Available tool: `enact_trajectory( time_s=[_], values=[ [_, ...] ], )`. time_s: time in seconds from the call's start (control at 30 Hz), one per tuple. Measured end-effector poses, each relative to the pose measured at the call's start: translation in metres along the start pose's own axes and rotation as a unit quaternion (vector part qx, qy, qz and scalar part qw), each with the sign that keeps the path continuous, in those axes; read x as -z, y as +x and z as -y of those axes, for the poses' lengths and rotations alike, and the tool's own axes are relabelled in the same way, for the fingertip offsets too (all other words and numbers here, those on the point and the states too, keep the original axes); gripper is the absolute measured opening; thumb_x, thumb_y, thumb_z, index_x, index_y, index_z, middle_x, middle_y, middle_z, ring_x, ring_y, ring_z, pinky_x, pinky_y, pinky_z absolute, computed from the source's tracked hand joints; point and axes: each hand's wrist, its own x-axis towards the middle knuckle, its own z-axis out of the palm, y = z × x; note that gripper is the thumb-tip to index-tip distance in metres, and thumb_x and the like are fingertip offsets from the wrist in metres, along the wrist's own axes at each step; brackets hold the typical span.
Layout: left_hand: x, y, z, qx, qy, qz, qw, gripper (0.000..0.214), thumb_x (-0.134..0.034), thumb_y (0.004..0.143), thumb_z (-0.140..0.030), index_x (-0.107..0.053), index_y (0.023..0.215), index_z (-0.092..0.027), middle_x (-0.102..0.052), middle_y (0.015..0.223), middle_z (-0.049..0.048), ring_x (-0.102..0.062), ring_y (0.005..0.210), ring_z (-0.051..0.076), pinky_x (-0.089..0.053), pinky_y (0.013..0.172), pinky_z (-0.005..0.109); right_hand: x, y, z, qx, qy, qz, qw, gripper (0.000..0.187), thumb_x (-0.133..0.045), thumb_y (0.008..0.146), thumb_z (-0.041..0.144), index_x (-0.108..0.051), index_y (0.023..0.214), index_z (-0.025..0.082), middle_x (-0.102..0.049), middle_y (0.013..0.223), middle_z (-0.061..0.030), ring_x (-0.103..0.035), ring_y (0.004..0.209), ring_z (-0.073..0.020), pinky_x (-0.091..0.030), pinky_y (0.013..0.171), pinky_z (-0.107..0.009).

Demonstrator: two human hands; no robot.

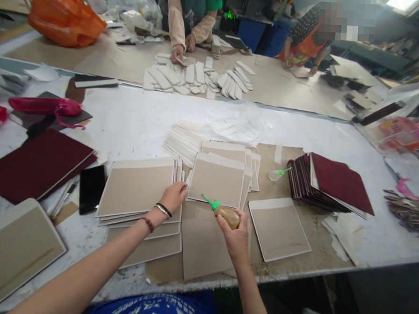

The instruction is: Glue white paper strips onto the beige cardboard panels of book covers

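Note:
My right hand is wrapped round a squeeze bottle of amber liquid, likely glue. Its green nozzle points up and left, over the lower edge of a beige panel in the middle stack. My left hand is at the right edge of the left stack of beige panels, with its fingertips pressed together. Whether a panel edge is between those fingertips is hard to make out. Below the bottle lies a plain beige sheet. To the right, a single pale-edged panel lies flat with a brownish streak near its lower edge.
A small clear bottle with a green tip lies near a stack of maroon covers. At left are a phone, maroon folders and another panel. Across the table, two people work near white strips.

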Motion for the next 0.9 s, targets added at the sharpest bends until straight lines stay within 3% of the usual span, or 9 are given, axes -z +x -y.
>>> enact_trajectory(
  time_s=[0.13, 0.33, 0.67, 0.9],
  values=[
    [-0.004, 0.033, -0.004, 0.049, 0.017, 0.029, 0.998, 0.026, -0.052, 0.084, -0.031, -0.055, 0.103, -0.014, -0.059, 0.103, 0.0062, -0.058, 0.091, 0.018, -0.048, 0.080, 0.040, -0.014, 0.007, 0.004, 0.046, -0.044, 0.007, 0.998, 0.042, -0.064, 0.067, 0.041, -0.047, 0.100, 0.021, -0.053, 0.096, -0.0043, -0.051, 0.089, -0.0208, -0.043, 0.078, -0.035],
    [-0.013, 0.057, -0.005, 0.091, 0.034, 0.067, 0.993, 0.027, -0.053, 0.083, -0.032, -0.055, 0.103, -0.014, -0.058, 0.104, 0.0065, -0.057, 0.092, 0.018, -0.048, 0.079, 0.040, -0.023, 0.011, 0.003, 0.083, -0.078, 0.008, 0.993, 0.041, -0.065, 0.068, 0.040, -0.047, 0.100, 0.021, -0.051, 0.095, -0.0040, -0.049, 0.089, -0.0214, -0.040, 0.081, -0.038],
    [-0.015, 0.061, -0.007, 0.122, 0.044, 0.070, 0.989, 0.027, -0.052, 0.083, -0.034, -0.055, 0.101, -0.014, -0.059, 0.099, 0.0055, -0.058, 0.087, 0.017, -0.049, 0.076, 0.038, -0.028, 0.011, 0.004, 0.105, -0.104, 0.020, 0.989, 0.039, -0.064, 0.070, 0.037, -0.046, 0.101, 0.022, -0.050, 0.094, -0.0032, -0.048, 0.089, -0.0207, -0.040, 0.081, -0.036],
    [-0.014, 0.059, -0.008, 0.113, 0.046, 0.067, 0.990, 0.027, -0.052, 0.084, -0.034, -0.055, 0.100, -0.014, -0.059, 0.099, 0.0054, -0.058, 0.087, 0.017, -0.049, 0.076, 0.038, -0.011, 0.010, -0.001, 0.112, -0.131, -0.005, 0.985, 0.038, -0.063, 0.071, 0.039, -0.047, 0.101, 0.021, -0.051, 0.096, -0.0042, -0.047, 0.090, -0.0215, -0.040, 0.082, -0.037]
  ],
)
